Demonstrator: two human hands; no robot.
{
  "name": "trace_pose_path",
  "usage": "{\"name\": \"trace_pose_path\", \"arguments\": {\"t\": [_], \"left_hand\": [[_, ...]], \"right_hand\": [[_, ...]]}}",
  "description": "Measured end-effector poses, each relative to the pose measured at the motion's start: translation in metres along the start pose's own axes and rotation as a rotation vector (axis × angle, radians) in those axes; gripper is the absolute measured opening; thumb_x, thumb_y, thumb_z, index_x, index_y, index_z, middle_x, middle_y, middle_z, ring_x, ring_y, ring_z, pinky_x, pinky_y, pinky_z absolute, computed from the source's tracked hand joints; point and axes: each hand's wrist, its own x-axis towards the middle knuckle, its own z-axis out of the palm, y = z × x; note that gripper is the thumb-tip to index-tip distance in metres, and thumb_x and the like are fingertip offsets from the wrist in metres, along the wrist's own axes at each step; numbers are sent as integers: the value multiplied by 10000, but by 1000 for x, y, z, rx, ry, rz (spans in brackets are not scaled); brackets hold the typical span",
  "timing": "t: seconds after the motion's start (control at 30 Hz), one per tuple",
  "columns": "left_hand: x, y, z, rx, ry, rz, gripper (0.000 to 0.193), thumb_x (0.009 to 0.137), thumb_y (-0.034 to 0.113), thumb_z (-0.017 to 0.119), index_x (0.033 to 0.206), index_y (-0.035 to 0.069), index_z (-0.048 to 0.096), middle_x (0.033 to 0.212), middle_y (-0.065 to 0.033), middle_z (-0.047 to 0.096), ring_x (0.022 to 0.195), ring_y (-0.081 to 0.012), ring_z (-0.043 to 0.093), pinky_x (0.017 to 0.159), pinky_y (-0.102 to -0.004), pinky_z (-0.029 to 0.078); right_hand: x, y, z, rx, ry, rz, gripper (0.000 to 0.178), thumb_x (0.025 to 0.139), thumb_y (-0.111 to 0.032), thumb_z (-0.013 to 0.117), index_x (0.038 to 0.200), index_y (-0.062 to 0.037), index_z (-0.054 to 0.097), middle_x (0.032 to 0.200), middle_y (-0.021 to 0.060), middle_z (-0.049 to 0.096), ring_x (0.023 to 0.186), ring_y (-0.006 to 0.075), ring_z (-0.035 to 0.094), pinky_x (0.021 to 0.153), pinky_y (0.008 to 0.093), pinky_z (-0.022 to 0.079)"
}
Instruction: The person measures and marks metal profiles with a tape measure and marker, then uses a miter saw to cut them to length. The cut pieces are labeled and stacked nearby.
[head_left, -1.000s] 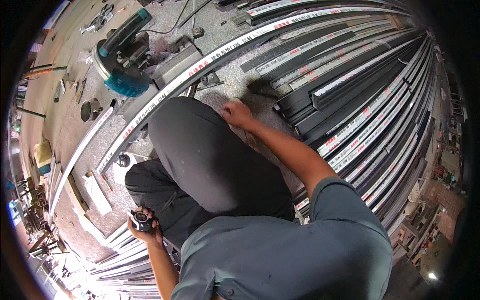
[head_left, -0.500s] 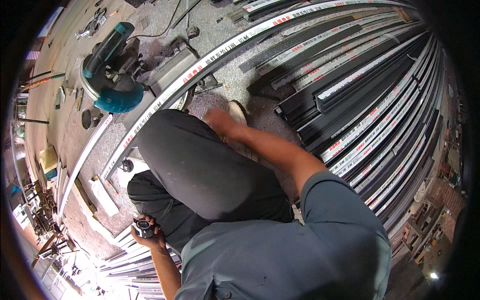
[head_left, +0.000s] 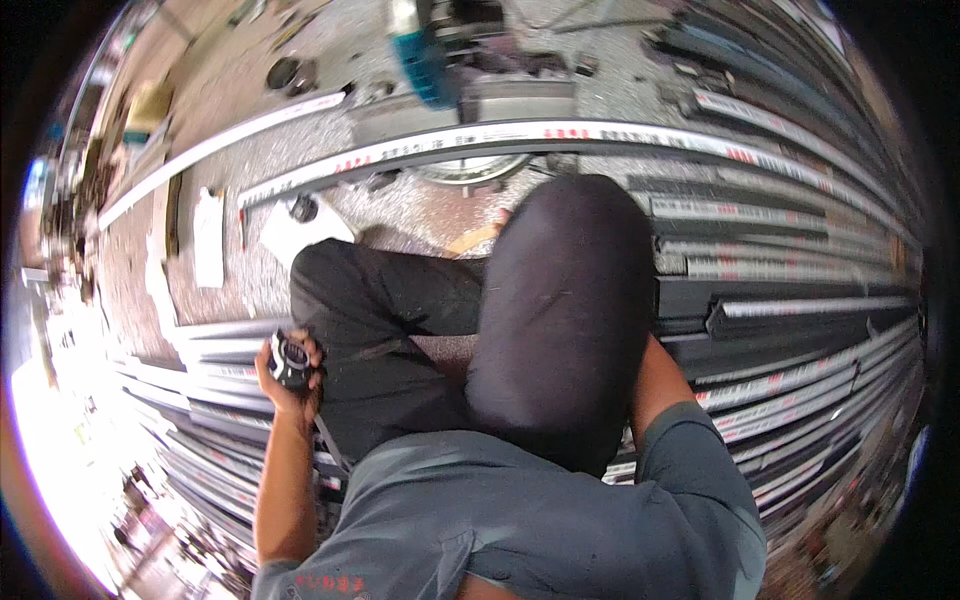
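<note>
My left hand (head_left: 287, 385) is closed around a black and grey tape measure (head_left: 291, 362), held beside my left knee above the stacked profiles. My right forearm (head_left: 661, 380) passes behind my raised right knee. Most of my right hand is hidden there; only a small skin-toned bit, perhaps its fingertips (head_left: 503, 215), shows at the knee's left edge. What it touches cannot be made out. In front of my knees a long dark profile (head_left: 610, 133) with a white printed strip lies across the saw's base (head_left: 520, 103).
The saw with a teal guard (head_left: 428, 72) stands beyond the profile. At the left are a white sheet (head_left: 300, 238) with a small black round thing (head_left: 303, 208) on it, and a white strip (head_left: 209, 238). Stacked profiles (head_left: 810, 395) fill the right side; more (head_left: 190, 440) lie at the lower left.
My view has turned to the right, so the long profile now runs nearly level. My right hand, earlier seen over a shoe, is now mostly behind the knee. The left hand still holds the tape measure.
</note>
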Motion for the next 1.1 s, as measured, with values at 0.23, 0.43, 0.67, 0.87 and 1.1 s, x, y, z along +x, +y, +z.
{"name": "trace_pose_path", "arguments": {"t": [0.23, 0.43, 0.67, 0.87, 1.1], "left_hand": [[9, 0, -5, -20, -80, -21, 576, 1023, 539, 403, 1088, 21, 646, 865, -102, 650, 704, -175, 609, 430, -233, 409], [21, 6, -16, -25, -84, -102, 596, 1020, 559, 386, 1084, 31, 656, 856, -92, 657, 689, -168, 606, 439, -240, 406], [33, 10, -16, 104, 6, -127, 596, 1011, 582, 411, 1073, 36, 642, 817, -85, 640, 632, -159, 594, 394, -228, 400], [38, 11, -15, 126, 79, -171, 619, 997, 596, 378, 1063, 42, 648, 803, -77, 648, 632, -178, 603, 401, -249, 393], [47, 13, -10, 153, 71, -172, 611, 1000, 592, 372, 1041, 56, 661, 809, -68, 648, 622, -163, 588, 402, -242, 384]], "right_hand": [[-14, 20, -15, -84, -19, -180, 591, 1005, -343, 574, 1512, -57, 476, 1634, 195, 326, 1502, 448, 295, 1215, 522, 305], [3, 18, -46, -171, -124, 37, 677, 1061, -392, 488, 1622, -74, 282, 1687, 214, 208, 1560, 420, 184, 1266, 508, 187], [46, 18, -28, -119, -166, 63, 751, 1038, -441, 473, 1631, -46, 234, 1611, 254, 316, 1454, 452, 326, 1197, 608, 229], [61, 22, -2, -93, -34, 80, 732, 1031, -434, 493, 1607, -35, 282, 1610, 257, 318, 1461, 451, 323, 1202, 603, 230], [61, 25, 10, -32, 60, 75, 711, 1021, -426, 516, 1578, -23, 337, 1608, 261, 321, 1470, 450, 320, 1208, 596, 231]]}}
